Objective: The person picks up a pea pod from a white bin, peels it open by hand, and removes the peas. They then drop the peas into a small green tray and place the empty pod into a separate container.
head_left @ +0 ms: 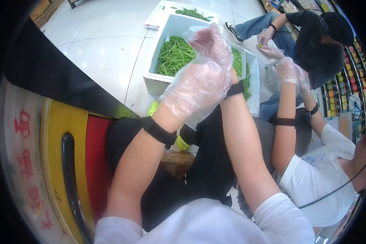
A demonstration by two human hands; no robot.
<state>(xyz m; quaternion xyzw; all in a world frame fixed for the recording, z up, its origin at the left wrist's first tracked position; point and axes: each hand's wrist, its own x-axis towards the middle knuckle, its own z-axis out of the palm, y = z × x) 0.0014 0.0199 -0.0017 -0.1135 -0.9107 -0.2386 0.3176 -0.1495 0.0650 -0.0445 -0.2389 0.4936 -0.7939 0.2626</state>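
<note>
Loose clear plastic gloves cover both of my hands, which meet above a white foam box. My left hand [197, 83] lies across my right wrist and lower palm, back upward; its fingertips are hidden in the crumpled plastic. Beyond it, my right hand [210, 44] points up and away, its fingers loosely stretched, with no held object visible. Below them, the foam box [151, 67] contains a heap of green pea pods [173, 55]. To the right, shelled green peas [236, 61] fill a pale container, partly hidden by my right hand.
More greens [193, 14] lie on a foam lid [154, 18] behind the box. Another white tub [254, 87] with pods stands right. Two gloved people sit to the right, one in a black cap [338, 26]. A yellow-red cabinet with a black handle [69, 162] is at left.
</note>
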